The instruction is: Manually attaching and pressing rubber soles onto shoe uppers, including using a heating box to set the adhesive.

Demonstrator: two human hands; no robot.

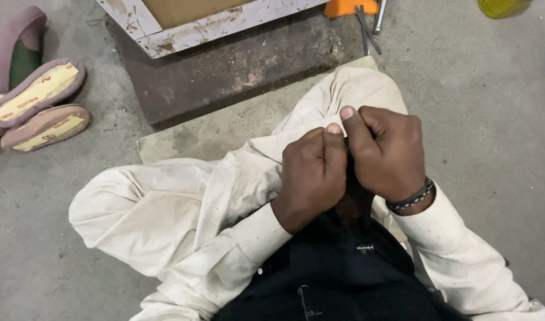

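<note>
I sit cross-legged on the floor in off-white trousers [165,202] and a dark vest [344,279]. My left hand [311,175] and my right hand [388,151] are pressed together above my lap, fingers curled, both thumbs pinching a small dark thing [347,145] between them. What that thing is I cannot tell; most of it is hidden by the fingers. A dark beaded band [412,199] circles my right wrist.
A pale mat [225,128] lies under my legs on grey concrete. Ahead is a dark metal slab [237,65] bearing a white-edged board [225,24]. Sandals [38,104] lie upturned at left. Metal rods [367,27], an orange object [344,7] and a yellow-green container [501,7] sit at the top.
</note>
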